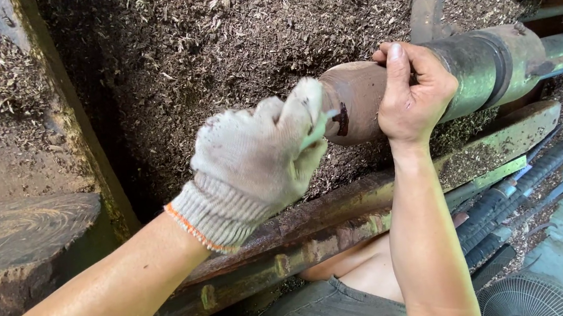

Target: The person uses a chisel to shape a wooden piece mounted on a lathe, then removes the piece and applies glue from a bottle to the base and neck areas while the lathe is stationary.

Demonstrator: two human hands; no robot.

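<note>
We are looking down at a rounded, reddish-brown turned wooden piece (357, 101) mounted on the end of a grey-green metal lathe spindle (495, 66), which is running off toward three o'clock. Our right hand (414, 92), bare, is wrapping over the wood where it meets the spindle, fingers curled around it and holding it steady. Our left hand (257, 160), in a dirty white knitted glove with an orange cuff edge, is closing on a thin pale-green stick-like tool (317, 130) and pressing its tip against the wood's nine o'clock end, beside a dark mark (342, 120). We cannot tell exactly what kind of tool it is.

To do this well, we judge that the bare hand should be gripping firmly so the piece is not turning, while the gloved hand is working in short, controlled strokes with the tip kept on the mark.

Counting: one wooden piece, one spindle, one small tool, one glove, two hands. Toward four o'clock several long dark-handled turning tools (510, 210) are lying bunched; we are making out about four. One wire fan guard (530, 299) is showing at five o'clock, and brown wood shavings (213, 40) are covering the bed at twelve o'clock.
</note>
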